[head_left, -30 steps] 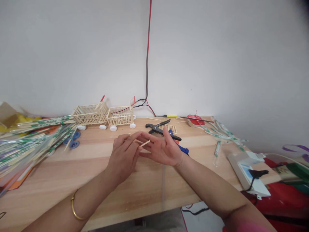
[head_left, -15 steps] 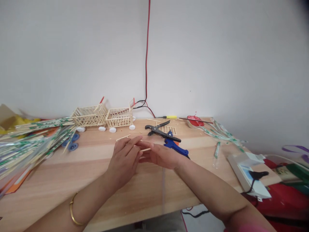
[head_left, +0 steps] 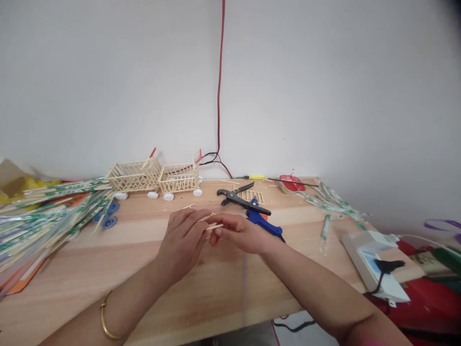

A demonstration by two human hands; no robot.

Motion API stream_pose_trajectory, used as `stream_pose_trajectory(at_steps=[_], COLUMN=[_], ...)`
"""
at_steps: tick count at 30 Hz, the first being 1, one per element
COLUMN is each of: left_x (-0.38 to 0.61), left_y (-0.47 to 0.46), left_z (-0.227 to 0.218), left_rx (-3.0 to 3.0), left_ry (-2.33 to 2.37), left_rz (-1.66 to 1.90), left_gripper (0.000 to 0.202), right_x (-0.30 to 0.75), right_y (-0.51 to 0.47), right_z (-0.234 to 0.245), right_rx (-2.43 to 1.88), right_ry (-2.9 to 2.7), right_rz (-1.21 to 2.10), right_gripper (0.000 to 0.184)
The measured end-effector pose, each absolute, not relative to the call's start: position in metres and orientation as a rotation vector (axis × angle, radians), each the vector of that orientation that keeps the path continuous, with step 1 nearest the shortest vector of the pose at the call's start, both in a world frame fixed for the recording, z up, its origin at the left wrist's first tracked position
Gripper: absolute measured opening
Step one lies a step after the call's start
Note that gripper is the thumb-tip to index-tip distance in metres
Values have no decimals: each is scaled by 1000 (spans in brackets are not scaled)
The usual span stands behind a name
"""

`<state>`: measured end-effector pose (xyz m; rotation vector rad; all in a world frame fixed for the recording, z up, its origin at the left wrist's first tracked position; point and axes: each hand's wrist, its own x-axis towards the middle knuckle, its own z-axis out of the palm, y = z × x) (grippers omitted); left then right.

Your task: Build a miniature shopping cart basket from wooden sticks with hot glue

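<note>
Soft, even, moderately bright light covers the white wall [head_left: 144, 86] and wooden tabletop [head_left: 216, 298], leaving only faint shadows. Wrapped sticks [head_left: 46, 223] along the tabletop's left edge look smeared; the view's top right corner is dark.

A pale wooden tabletop [head_left: 216, 293] with brown banding stands against the wall. At its back left are 2 wheeled stick carts [head_left: 134, 182], side by side, each on white wheels. Further left sprawls a heap of wrapped sticks [head_left: 68, 211], with blue wheels [head_left: 109, 221] beside it. Short sticks [head_left: 189, 206] lie in front of the carts. Right of centre are black pliers [head_left: 232, 196], a ladder-like stick frame [head_left: 256, 196], a blue-handled tool [head_left: 264, 223] and a yellow-handled tool [head_left: 256, 177]. Beyond sit a red-lined dish [head_left: 292, 183], green-and-white wrappers [head_left: 338, 206] and, at the right edge, a white device [head_left: 360, 257].
</note>
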<state>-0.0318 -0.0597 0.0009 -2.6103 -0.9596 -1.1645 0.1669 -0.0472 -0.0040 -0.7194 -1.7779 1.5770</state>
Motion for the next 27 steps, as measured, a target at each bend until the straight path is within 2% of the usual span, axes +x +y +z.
stream_pose_trajectory(at_steps=[7, 17, 27], left_x=[-31, -30, -30], left_y=[-58, -59, -59], left_z=[1, -1, 0], left_rx=[-2596, -2626, -2619], left_ry=[-1014, -1010, -1002], left_rz=[-1152, -1138, -1157], left_gripper=[12, 12, 15], right_x=[163, 169, 169], right_y=[-49, -45, -46], right_z=[-8, 1, -1], right_rx=[-687, -836, -845], right_ry=[-1713, -2008, -2091], right_rz=[1511, 954, 954], right_gripper=[37, 23, 23])
